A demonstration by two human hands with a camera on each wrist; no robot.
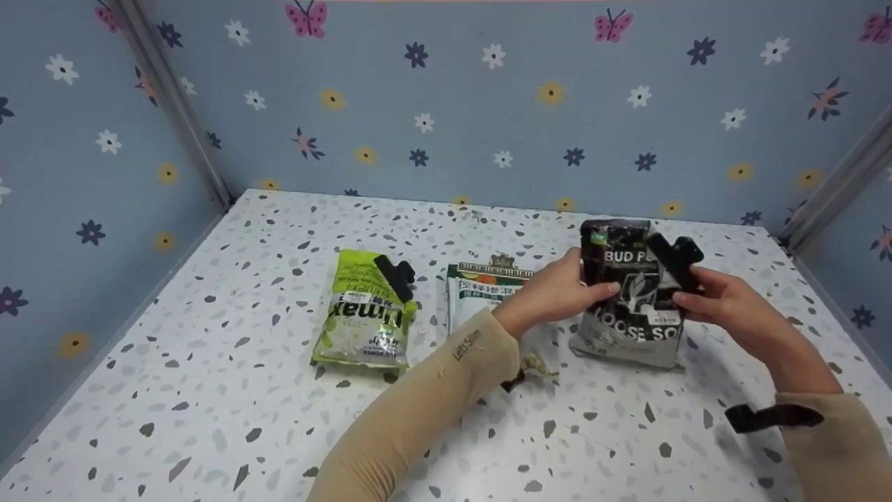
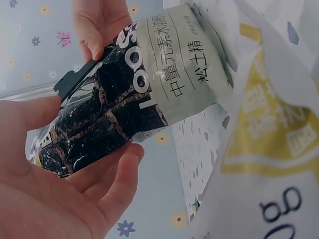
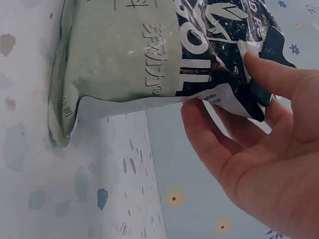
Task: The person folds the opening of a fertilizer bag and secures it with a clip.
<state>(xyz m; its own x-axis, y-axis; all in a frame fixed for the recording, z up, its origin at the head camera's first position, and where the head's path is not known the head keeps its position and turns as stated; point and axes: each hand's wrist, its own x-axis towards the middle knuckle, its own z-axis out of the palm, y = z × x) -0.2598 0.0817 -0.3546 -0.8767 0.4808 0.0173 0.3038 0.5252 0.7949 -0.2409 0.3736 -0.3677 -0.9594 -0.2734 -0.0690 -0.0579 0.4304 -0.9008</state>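
A black and grey bag of loose soil conditioner (image 1: 631, 307) stands upright on the table at the right. My left hand (image 1: 557, 293) grips its left side, thumb across the front and fingers behind, as the left wrist view shows. At the opposite edge my right hand (image 1: 732, 307) pinches the bag, thumb in front beside a black bag clip (image 1: 676, 258) set aslant over the upper right corner. The right fingers (image 3: 204, 129) curl behind that edge. Close to the left forearm lies a white bag with a green top band (image 1: 474, 296), partly hidden by the arm.
Left of the white bag lies a lime green bag (image 1: 369, 321) with its own black clip (image 1: 397, 277). A small gold-brown piece (image 1: 535, 364) pokes out beside the left cuff, and another gold-brown piece (image 1: 503, 261) sits behind the white bag. Flowered panels (image 1: 460, 97) wall the speckled table (image 1: 230, 404).
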